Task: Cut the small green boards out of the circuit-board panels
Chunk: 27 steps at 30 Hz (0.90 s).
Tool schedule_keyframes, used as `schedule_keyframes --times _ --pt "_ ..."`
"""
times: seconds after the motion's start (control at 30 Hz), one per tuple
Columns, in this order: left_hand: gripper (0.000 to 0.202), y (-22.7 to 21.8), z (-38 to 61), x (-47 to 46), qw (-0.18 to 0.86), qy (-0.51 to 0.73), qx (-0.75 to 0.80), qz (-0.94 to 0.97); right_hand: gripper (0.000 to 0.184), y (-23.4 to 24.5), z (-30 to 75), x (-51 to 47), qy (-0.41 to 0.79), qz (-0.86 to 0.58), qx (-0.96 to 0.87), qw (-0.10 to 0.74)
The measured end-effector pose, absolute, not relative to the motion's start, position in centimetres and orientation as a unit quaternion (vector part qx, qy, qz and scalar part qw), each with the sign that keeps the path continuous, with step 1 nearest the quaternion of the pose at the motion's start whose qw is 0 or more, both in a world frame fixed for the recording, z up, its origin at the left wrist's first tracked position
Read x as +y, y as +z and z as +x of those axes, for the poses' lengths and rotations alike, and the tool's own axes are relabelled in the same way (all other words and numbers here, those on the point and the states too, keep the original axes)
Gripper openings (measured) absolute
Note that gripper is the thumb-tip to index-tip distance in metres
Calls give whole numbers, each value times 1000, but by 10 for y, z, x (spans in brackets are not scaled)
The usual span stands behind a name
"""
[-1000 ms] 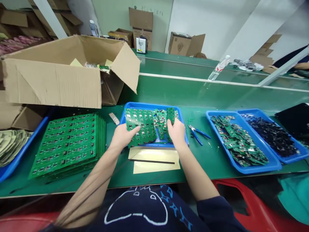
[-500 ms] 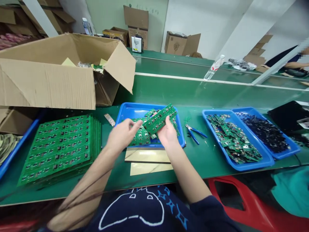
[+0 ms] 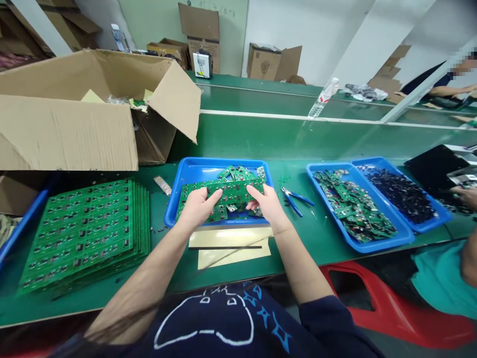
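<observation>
Both of my hands grip a green circuit board strip (image 3: 235, 193) and hold it level over the blue tray (image 3: 201, 163). My left hand (image 3: 197, 208) pinches its left part, thumb on top. At the right end my right hand (image 3: 264, 203) has its thumb on the strip and fingers curled beneath. Small circuit boards (image 3: 238, 174) lie in the tray behind the strip, and more green board shows below and left of it. A yellowish flat strip (image 3: 227, 237) lies on the bench just in front of the tray.
Stacked circuit board panels (image 3: 80, 228) stand at left, below a large cardboard box (image 3: 67, 129). Blue-handled cutters (image 3: 296, 200) lie right of the tray. Farther right are a tray of boards (image 3: 372, 245) and a tray of dark parts (image 3: 402, 199). A person's hand (image 3: 467, 196) shows at the right edge.
The strip has turned from slanted to level and come lower. My left hand, beside it before, now grips its left part. A person's hand has come into view at right.
</observation>
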State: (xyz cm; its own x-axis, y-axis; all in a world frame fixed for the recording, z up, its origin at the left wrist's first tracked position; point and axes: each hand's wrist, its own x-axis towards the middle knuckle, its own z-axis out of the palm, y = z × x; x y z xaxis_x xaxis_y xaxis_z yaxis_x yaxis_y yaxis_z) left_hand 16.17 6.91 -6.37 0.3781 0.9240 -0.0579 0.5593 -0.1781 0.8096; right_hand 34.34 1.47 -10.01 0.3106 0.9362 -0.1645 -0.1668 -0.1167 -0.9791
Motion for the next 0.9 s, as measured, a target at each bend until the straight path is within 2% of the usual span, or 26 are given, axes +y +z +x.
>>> schedule_keyframes --times 0.1,0.2,0.37,0.43,0.5,0.57,0.63,0.77,0.9 --pt "39 -72 173 66 275 206 546 764 30 -105 337 15 418 -618 -369 554" --pt "37 -79 177 67 232 182 554 779 29 -114 334 15 380 -645 -392 534" --pt "46 -70 165 81 217 55 543 809 28 -116 354 13 435 -619 -368 540" --pt "54 -59 164 82 158 20 581 798 25 -109 362 12 462 -607 -401 507" --pt "59 -50 168 81 108 40 592 797 22 -100 365 10 489 -592 -443 462" --pt "52 -45 178 77 133 73 518 842 19 -90 363 10 516 -574 -470 429" --pt "40 -47 189 75 210 92 415 881 19 -84 358 10 534 -558 -465 433" --pt "32 -65 206 75 324 167 363 858 35 -85 346 12 511 -566 -381 522" --pt "36 -77 215 73 418 209 372 802 33 -98 341 14 466 -534 -355 609"
